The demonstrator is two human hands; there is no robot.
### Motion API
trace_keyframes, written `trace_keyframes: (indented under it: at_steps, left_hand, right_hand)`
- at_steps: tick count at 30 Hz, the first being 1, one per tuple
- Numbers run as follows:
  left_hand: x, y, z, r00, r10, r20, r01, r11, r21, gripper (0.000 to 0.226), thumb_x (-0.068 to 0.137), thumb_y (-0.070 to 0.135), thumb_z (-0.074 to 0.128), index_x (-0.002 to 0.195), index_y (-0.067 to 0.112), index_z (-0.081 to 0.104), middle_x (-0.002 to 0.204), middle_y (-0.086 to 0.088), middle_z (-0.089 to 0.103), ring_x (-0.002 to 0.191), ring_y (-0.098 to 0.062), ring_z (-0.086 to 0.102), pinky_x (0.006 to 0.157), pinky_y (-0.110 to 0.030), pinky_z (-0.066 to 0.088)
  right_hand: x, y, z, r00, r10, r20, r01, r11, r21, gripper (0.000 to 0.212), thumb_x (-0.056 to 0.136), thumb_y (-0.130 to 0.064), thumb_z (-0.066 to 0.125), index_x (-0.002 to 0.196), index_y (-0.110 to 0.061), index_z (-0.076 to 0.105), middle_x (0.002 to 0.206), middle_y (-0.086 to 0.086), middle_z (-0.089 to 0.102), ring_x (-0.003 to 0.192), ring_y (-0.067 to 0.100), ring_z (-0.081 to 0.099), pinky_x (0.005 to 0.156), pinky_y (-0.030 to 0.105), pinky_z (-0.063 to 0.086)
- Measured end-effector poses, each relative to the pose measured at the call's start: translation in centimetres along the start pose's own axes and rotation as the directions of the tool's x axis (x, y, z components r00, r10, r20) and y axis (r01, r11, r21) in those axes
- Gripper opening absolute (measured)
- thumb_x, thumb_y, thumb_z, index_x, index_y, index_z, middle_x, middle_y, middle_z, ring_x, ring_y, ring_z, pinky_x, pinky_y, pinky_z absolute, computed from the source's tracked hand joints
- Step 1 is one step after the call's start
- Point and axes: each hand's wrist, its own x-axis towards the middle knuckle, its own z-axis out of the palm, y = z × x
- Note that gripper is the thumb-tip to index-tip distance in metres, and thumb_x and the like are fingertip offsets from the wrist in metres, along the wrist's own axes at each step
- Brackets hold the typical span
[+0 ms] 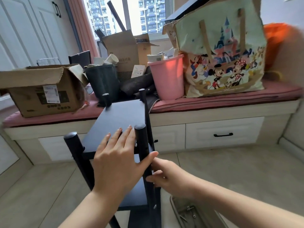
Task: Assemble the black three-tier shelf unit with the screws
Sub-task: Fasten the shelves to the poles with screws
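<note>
The black shelf unit stands upright on the floor right in front of me, four round posts rising past its top board. My left hand lies flat on the near edge of that top board, fingers straight, thumb against the near right post. Lower down, my right hand reaches in from the right and grips that same post with curled fingers, just above a lower board. A screw head shows on the post near the bottom.
A window seat with a pink cushion runs behind the shelf, loaded with a cardboard box, a dark bin, a pink bucket and a cartoon tote bag. White drawers sit beneath. A grey bag lies on the floor.
</note>
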Motion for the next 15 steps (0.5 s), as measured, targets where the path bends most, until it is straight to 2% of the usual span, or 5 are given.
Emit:
trace_keyframes:
  at_steps: [2,6,10,13,15]
  left_hand:
    - [0.2,0.4,0.3,1.0,-0.005,0.011,0.005,1.0,0.022,0.08,0.082,0.074,0.05,0.118,0.005,0.073,0.124,-0.01,0.07,0.12,-0.03,0.065,0.101,-0.047,0.049]
    - [0.9,1.1,1.1,1.0,-0.018,0.007,0.018,0.999,0.029,0.08,0.084,0.075,0.048,0.117,0.007,0.073,0.124,-0.01,0.07,0.12,-0.031,0.064,0.099,-0.047,0.049]
    - [1.5,1.6,2.3,0.999,0.008,-0.052,-0.005,0.998,0.059,0.078,0.088,0.075,0.044,0.114,0.006,0.072,0.121,-0.011,0.071,0.118,-0.032,0.065,0.096,-0.047,0.044]
    - [1.7,1.8,3.1,0.989,0.048,-0.139,-0.036,0.996,0.087,0.074,0.092,0.073,0.042,0.107,0.006,0.068,0.111,-0.011,0.069,0.107,-0.033,0.063,0.086,-0.045,0.04]
    - [1.6,1.9,3.4,0.979,0.059,-0.193,-0.044,0.996,0.081,0.066,0.094,0.071,0.04,0.104,0.009,0.062,0.105,-0.008,0.064,0.101,-0.03,0.057,0.08,-0.043,0.036]
  right_hand:
    - [0.0,0.3,-0.2,0.998,-0.014,-0.06,0.014,1.0,-0.002,0.029,0.096,-0.009,0.059,0.118,-0.028,0.057,0.101,-0.022,0.063,0.083,-0.001,0.065,0.077,0.016,0.049]
    - [-0.1,1.1,-1.5,0.99,0.051,-0.128,-0.048,0.998,0.03,0.018,0.093,-0.018,0.065,0.111,-0.018,0.067,0.099,-0.009,0.071,0.09,0.008,0.07,0.087,0.036,0.057]
    - [-1.0,3.2,-3.9,0.983,0.149,-0.104,-0.156,0.985,-0.071,0.022,0.092,-0.027,0.068,0.112,-0.017,0.07,0.105,-0.001,0.074,0.095,0.011,0.07,0.086,0.034,0.058]
    - [-2.4,7.2,-5.4,0.961,0.26,-0.092,-0.271,0.952,-0.145,0.014,0.092,-0.026,0.068,0.103,-0.018,0.07,0.101,-0.003,0.072,0.094,0.016,0.069,0.083,0.034,0.059]
    - [-3.4,10.5,-5.9,0.942,0.322,-0.093,-0.335,0.924,-0.184,0.007,0.091,-0.026,0.069,0.097,-0.025,0.068,0.095,-0.009,0.07,0.091,0.013,0.069,0.079,0.025,0.057]
